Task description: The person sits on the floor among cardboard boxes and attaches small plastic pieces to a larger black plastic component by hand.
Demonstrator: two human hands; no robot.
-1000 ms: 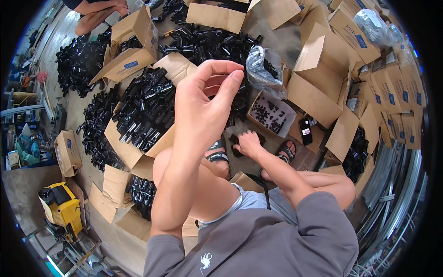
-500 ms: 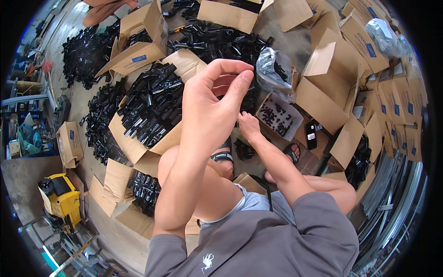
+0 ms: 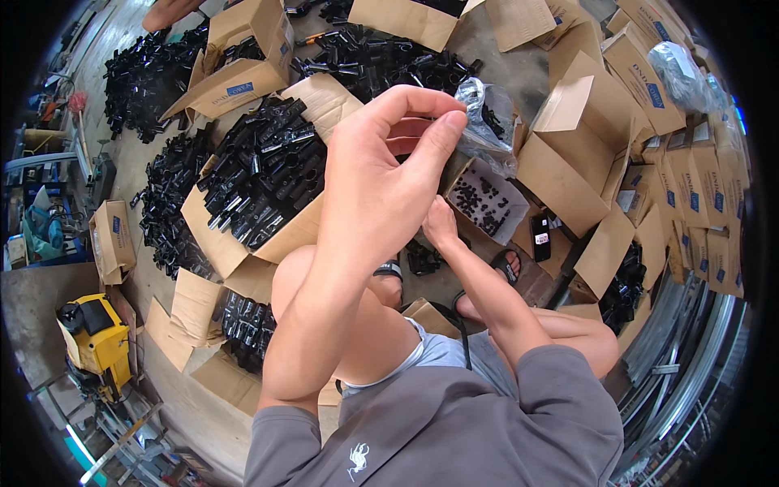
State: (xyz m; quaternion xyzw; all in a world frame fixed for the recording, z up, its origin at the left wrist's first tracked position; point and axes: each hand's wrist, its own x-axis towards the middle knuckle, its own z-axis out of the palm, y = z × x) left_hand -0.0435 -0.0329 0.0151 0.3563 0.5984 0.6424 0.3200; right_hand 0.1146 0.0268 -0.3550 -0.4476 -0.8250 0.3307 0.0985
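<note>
Raised close in front of me, my left hand [image 3: 377,174] has its thumb and index fingertips together in a pinch, the other fingers curled behind. Nothing I can make out shows between them. Lower and just to the right, my right hand [image 3: 440,222] is closed, its fingertips partly hidden; whatever it holds cannot be seen. Beside it is an open box [image 3: 513,230] lined with plastic, with many small black pieces [image 3: 480,199] in it. Some black parts [image 3: 422,258] lie on the floor below the hands. To the left, an open carton [image 3: 213,235] is heaped with black tubular parts [image 3: 264,174].
Piles of black parts [image 3: 166,207] spread on the floor at left and beyond. A clear plastic bag [image 3: 487,122], open cartons [image 3: 564,174] and a dark phone [image 3: 540,237] are at right. Metal profiles [image 3: 682,365] lie far right; a yellow machine [image 3: 105,341] stands left. Another person's limb [image 3: 166,12] shows at top left.
My left hand has shifted a little up and to the right, still pinched. My right hand stays almost in place, and the whole view has shifted slightly.
</note>
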